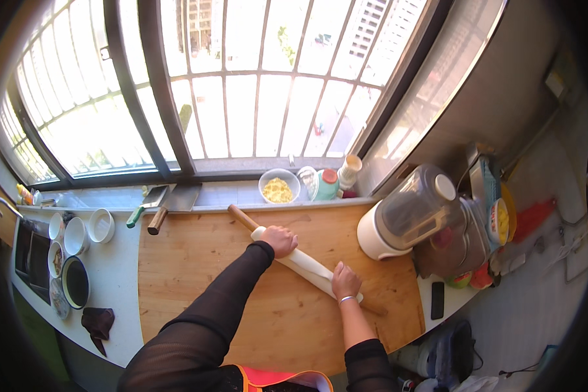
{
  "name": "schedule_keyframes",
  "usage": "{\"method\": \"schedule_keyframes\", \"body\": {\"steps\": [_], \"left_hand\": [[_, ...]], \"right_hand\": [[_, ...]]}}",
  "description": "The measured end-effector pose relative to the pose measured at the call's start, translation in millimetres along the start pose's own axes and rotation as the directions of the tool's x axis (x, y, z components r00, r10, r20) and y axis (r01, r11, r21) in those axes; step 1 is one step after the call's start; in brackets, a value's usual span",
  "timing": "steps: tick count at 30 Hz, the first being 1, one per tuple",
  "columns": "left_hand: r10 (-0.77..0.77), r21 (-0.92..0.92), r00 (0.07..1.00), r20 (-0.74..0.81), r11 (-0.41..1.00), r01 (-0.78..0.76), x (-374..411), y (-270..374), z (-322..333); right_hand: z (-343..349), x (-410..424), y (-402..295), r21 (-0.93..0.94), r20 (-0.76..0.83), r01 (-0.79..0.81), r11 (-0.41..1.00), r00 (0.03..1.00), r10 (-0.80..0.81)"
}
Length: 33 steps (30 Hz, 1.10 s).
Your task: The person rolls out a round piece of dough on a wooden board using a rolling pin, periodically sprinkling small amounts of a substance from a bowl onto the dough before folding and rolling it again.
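A wooden rolling pin point(244, 218) lies diagonally on a large wooden board point(191, 274), with a sheet of pale dough point(307, 266) wound around most of its length. Its bare far-left end sticks out of the dough. My left hand point(278, 241) is curled over the wrapped pin near that end. Toward the near-right end, my right hand point(345, 281), with a bracelet at the wrist, grips the same roll. The fingers' undersides are hidden.
On the right stands a blender point(411, 215), beside a dark phone point(437, 300). Along the sill are two cleavers point(179, 201) and a bowl of yellow crumbled food point(278, 190). Several white bowls point(76, 236), a dark pot point(76, 282) and a dark cloth point(98, 323) sit at left.
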<state>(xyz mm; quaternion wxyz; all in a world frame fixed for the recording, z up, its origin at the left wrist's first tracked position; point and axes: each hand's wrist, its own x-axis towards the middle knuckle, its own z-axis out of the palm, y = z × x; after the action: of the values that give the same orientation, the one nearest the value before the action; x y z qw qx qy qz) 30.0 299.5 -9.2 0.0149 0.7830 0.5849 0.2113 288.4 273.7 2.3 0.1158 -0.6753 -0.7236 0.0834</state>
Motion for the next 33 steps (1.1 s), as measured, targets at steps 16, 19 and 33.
{"method": "schedule_keyframes", "body": {"steps": [16,19,33], "left_hand": [[-0.044,-0.024,0.988,0.150,0.999,0.048,-423.8,85.7,-155.2],[-0.016,-0.009,0.987,0.158,1.000,0.018,-396.0,55.7,-151.4],[-0.088,0.068,0.964,-0.249,0.992,0.108,-291.0,-6.9,-96.5]], "right_hand": [[18.0,-322.2,-64.3,-0.082,0.134,0.557,0.826,0.828,-0.545],[5.3,-273.2,-94.4,-0.001,0.058,0.658,0.753,0.751,-0.657],[53.6,-176.6,-208.2,0.119,-0.013,0.695,0.709,0.715,-0.699]]}}
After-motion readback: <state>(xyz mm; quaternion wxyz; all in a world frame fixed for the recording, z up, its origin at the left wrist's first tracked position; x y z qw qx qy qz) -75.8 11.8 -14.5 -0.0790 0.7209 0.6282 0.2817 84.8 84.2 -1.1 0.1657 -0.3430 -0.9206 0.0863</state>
